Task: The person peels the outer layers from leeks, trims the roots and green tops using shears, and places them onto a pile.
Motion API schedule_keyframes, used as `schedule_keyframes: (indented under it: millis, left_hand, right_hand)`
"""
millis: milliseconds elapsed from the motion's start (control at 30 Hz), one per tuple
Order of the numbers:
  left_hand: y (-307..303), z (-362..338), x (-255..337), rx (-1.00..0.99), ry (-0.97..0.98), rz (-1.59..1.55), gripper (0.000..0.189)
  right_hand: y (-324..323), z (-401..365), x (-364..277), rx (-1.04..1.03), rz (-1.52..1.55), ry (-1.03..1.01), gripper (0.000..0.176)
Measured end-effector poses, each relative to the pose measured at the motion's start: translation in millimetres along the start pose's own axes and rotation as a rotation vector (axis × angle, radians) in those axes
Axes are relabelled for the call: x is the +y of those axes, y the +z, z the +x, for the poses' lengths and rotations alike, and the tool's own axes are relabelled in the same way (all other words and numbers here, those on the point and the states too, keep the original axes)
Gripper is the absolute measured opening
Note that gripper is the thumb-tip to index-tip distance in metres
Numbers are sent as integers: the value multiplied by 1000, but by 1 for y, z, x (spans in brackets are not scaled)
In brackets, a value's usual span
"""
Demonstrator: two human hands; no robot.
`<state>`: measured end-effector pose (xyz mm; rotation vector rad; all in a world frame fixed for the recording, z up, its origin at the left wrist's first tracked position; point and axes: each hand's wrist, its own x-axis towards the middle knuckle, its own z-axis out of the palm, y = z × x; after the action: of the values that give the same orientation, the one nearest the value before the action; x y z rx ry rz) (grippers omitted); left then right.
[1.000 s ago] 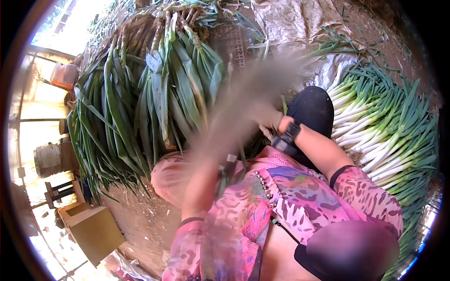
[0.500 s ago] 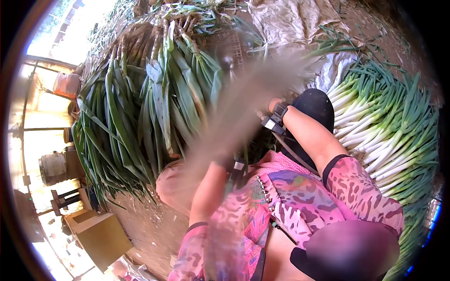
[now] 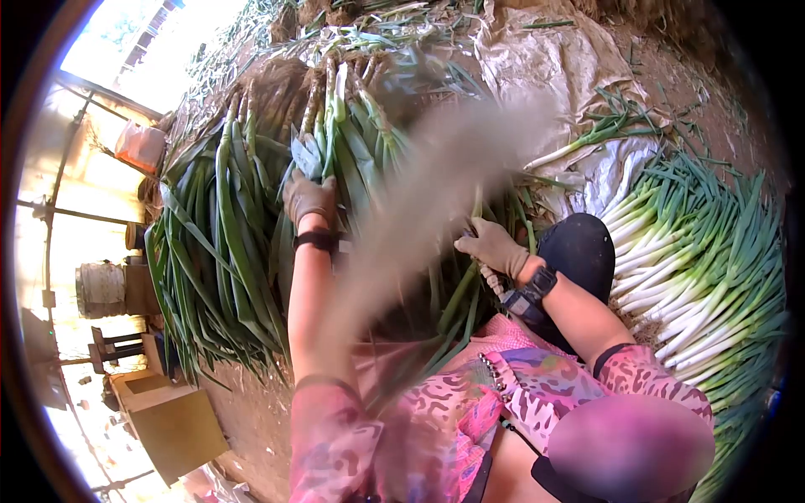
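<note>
My left hand (image 3: 309,198), in a brownish glove, reaches into the pile of untrimmed leeks (image 3: 239,180). Its fingers close round the leaves of one leek (image 3: 335,117), whose pale stalk and roots point away from me. Above my right knee, my gloved right hand (image 3: 496,248) is closed, with a small dark tip showing at its fingers. What it holds is not clear. A pale ribbed, hose-like piece (image 3: 491,278) runs below that hand. Green leaves (image 3: 457,302) lie across my lap. A grey-brown smear covers the middle of the view.
Cleaned leeks (image 3: 671,277) with white stalks lie in a long row at right. A crumpled pale sheet (image 3: 553,59) covers ground at the back, with a loose leek (image 3: 579,144) near it. A cardboard box (image 3: 172,427) and a bucket (image 3: 101,291) stand at left.
My left hand has moved from near my lap up and left onto the leek pile. My right hand has come down slightly. A loose leek now shows near the pale sheet, and the view has shifted.
</note>
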<state>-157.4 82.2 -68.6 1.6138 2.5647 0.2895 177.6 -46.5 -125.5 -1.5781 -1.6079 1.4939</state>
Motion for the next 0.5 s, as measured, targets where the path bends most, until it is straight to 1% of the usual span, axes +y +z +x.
schedule_keyframes:
  millis: [100, 133, 233, 267, 300, 367, 433, 467, 500]
  left_hand:
    - [-4, 4, 4, -96, -112, 171, 74]
    - [-10, 0, 9, -77, -80, 157, 69]
    - [-2, 4, -3, -116, -18, 118, 59]
    - [4, 1, -5, -47, 38, 106, 45]
    - [9, -3, -8, -91, 42, 80, 44]
    - [10, -15, -21, -368, 161, -240, 38]
    - [-4, -22, -42, -813, 365, -595, 37]
    - [-36, -35, -34, -1015, 337, -696, 33]
    - [-54, -40, -35, -992, 251, -732, 29]
  right_hand:
    - [-6, 7, 19, 134, 0, 113, 46]
    - [-8, 10, 24, 154, 24, 153, 46]
    - [-2, 16, 27, 97, 70, 108, 48]
    - [-1, 16, 25, 80, 59, 113, 47]
    - [1, 13, 22, 57, 91, 133, 47]
    - [2, 8, 14, 16, 151, 169, 46]
    - [3, 6, 10, 25, 172, 173, 45]
    - [3, 7, 10, 29, 186, 175, 45]
    - [3, 8, 9, 32, 172, 170, 45]
